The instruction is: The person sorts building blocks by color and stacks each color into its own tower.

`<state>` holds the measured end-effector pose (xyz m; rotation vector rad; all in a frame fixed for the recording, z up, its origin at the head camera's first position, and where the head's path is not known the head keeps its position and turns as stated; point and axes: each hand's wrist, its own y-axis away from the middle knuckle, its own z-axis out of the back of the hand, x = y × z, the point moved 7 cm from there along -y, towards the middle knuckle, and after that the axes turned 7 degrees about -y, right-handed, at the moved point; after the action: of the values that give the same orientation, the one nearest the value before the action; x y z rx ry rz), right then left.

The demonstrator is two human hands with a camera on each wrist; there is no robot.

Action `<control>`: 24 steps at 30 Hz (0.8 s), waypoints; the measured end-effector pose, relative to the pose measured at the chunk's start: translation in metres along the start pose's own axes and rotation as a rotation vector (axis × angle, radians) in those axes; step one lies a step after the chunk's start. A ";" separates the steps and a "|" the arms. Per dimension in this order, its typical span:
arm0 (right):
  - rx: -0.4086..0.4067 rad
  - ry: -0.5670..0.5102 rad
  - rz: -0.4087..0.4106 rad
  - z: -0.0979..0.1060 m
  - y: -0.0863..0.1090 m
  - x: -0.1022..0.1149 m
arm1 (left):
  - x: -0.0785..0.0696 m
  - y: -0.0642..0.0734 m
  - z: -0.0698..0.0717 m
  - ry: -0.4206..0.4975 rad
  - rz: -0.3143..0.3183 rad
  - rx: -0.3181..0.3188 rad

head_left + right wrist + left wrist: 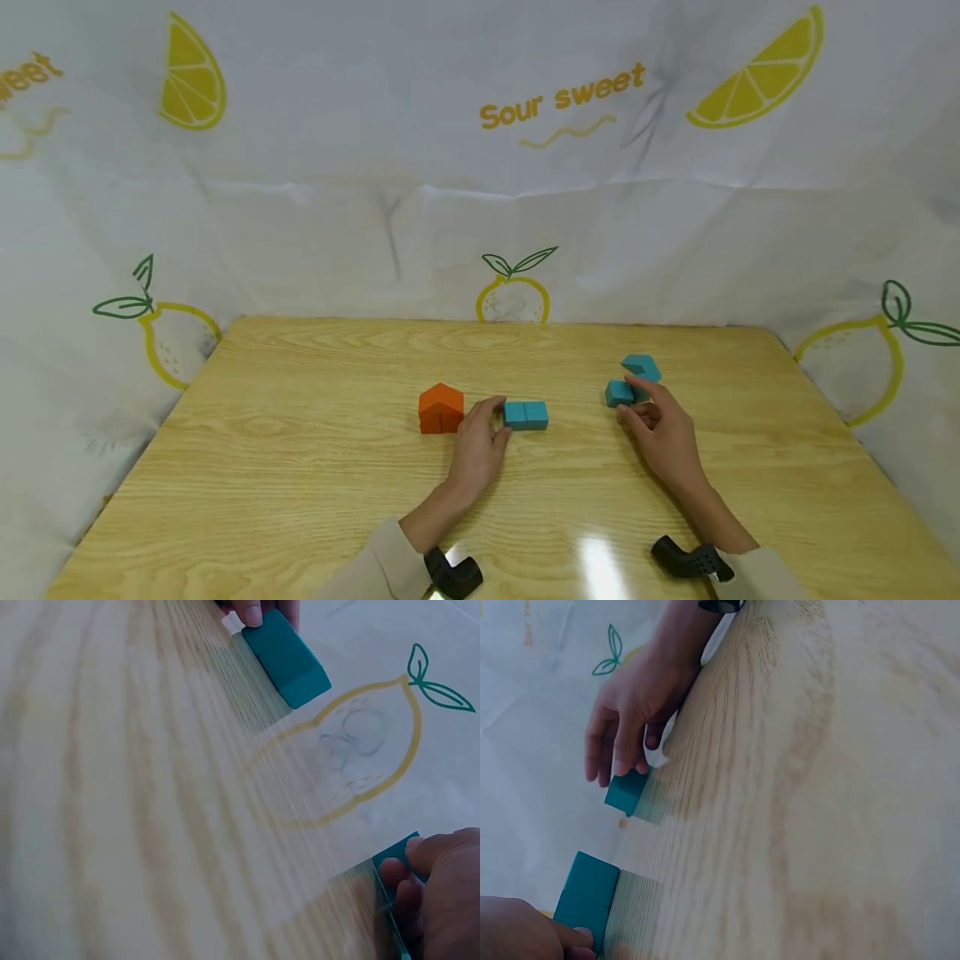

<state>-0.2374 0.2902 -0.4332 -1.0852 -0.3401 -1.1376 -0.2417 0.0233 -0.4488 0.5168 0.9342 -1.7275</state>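
Note:
Two light-blue cubes [526, 415] stand side by side in a row on the table. My left hand [478, 450] is at the row's left end; in the right wrist view its thumb lies on the near face of the blocks, with fingers behind. To the right, my right hand [667, 437] pinches a single blue cube [618, 393] between thumb and bent index finger. Other blue pieces [643, 366], one with slanted ends, lie just behind that hand, partly covered by its fingers. Beside the left hand sits an orange house-shaped group of blocks [441, 408].
The blocks lie on a wood-grain table [300, 483] whose far edge meets a white cloth [337, 233] printed with lemons. Black wrist devices [453, 575] sit on both forearms.

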 end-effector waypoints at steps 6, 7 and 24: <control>0.017 0.015 -0.012 -0.002 0.000 -0.001 | -0.002 0.001 -0.001 -0.007 -0.005 -0.008; 0.017 0.020 -0.011 -0.002 -0.001 -0.001 | -0.002 0.001 0.000 -0.009 -0.007 -0.012; 0.045 -0.023 0.010 -0.004 0.001 -0.001 | -0.003 0.001 -0.001 0.013 0.004 0.006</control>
<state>-0.2378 0.2870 -0.4363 -1.0602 -0.3765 -1.1044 -0.2399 0.0259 -0.4471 0.5341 0.9375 -1.7257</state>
